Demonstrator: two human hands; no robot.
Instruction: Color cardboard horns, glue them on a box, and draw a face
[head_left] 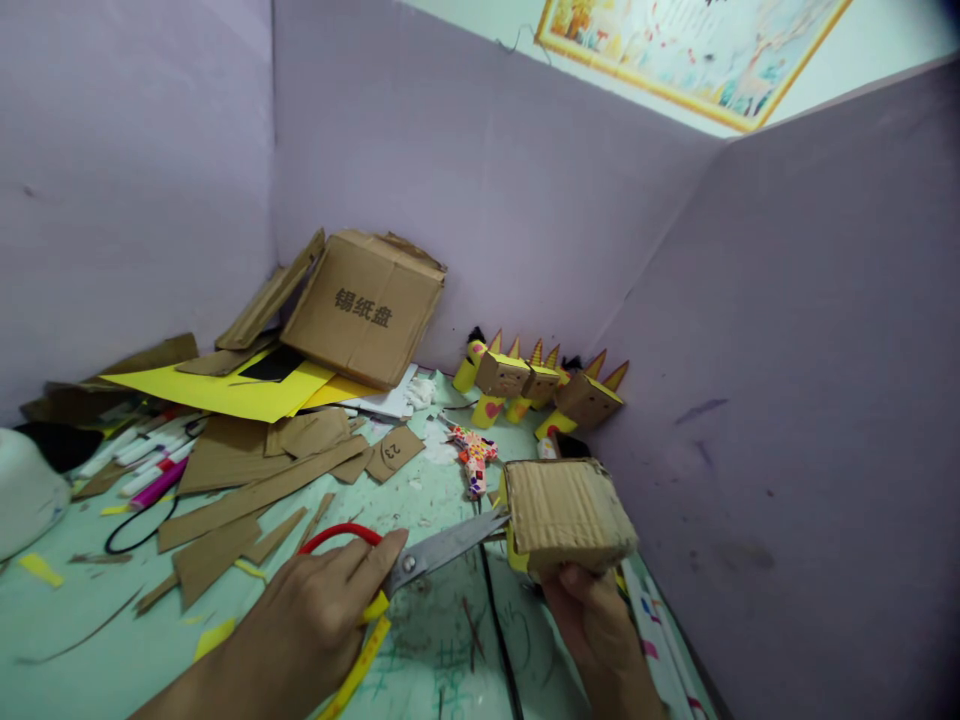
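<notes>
My left hand (322, 610) is wrapped round the red handle of a pair of scissors (450, 545). The blades point right, their tips at the left edge of a small cardboard box piece (566, 508). A yellow part shows on that edge of the piece. From below, my right hand (592, 610) holds the cardboard piece, its thumb near the lower edge. A yellow strip (360, 665) hangs beneath my left hand.
Cardboard scraps (262, 490), yellow sheets (217, 388) and markers (161, 450) lie at the left. A large cardboard box (364, 305) leans on the back wall, left of several cardboard figures (589, 400). A patterned glue gun (474, 458) lies mid-table.
</notes>
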